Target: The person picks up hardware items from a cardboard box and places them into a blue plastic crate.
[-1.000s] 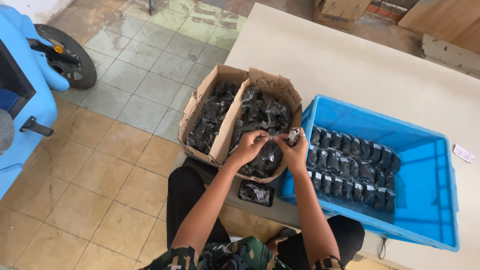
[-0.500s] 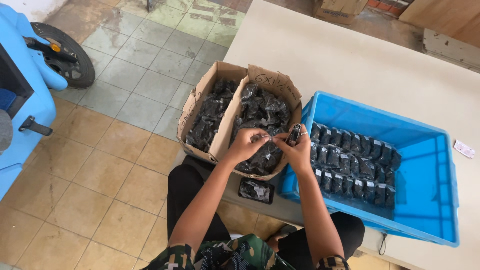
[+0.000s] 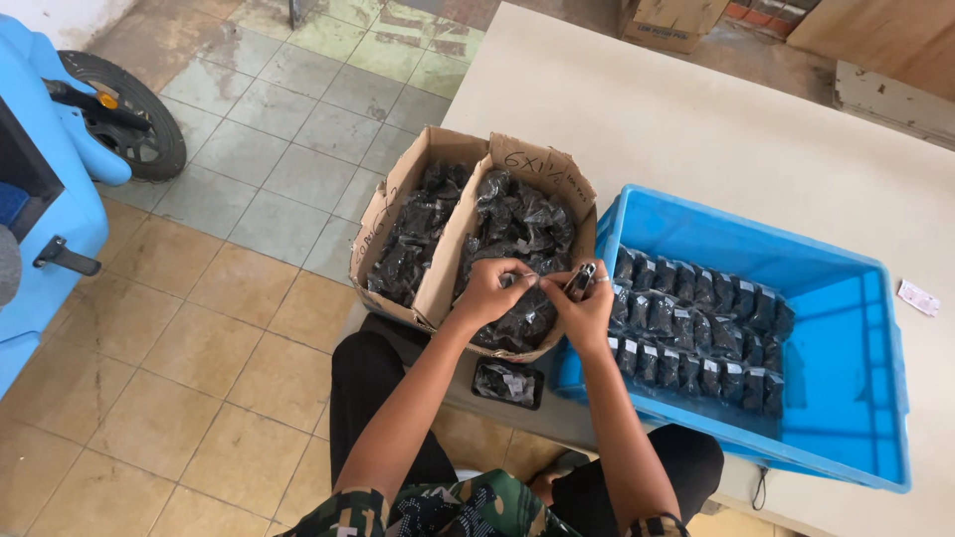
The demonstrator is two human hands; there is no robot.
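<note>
Left hand [image 3: 494,288] pinches a small clear packet of dark parts [image 3: 525,281]; right hand [image 3: 585,306] clasps a small metal stapler [image 3: 581,279], over the brown cardboard box [image 3: 438,273]

A blue plastic crate [image 3: 875,378] sits on a pale table [image 3: 716,119], and 2 neat rows of small dark packets [image 3: 696,328] stand packed inside its left half; its right half is bare. A small white slip of paper [image 3: 918,297] lies on the table just beyond the crate's right rim. At the table's far edge stands a brown carton [image 3: 665,22]. Left of the table the floor is tiled [image 3: 199,328], green-grey further off and tan nearer. On it stands a light-blue vehicle body [image 3: 45,214] with a black rubber wheel [image 3: 129,109] beside it.
</note>
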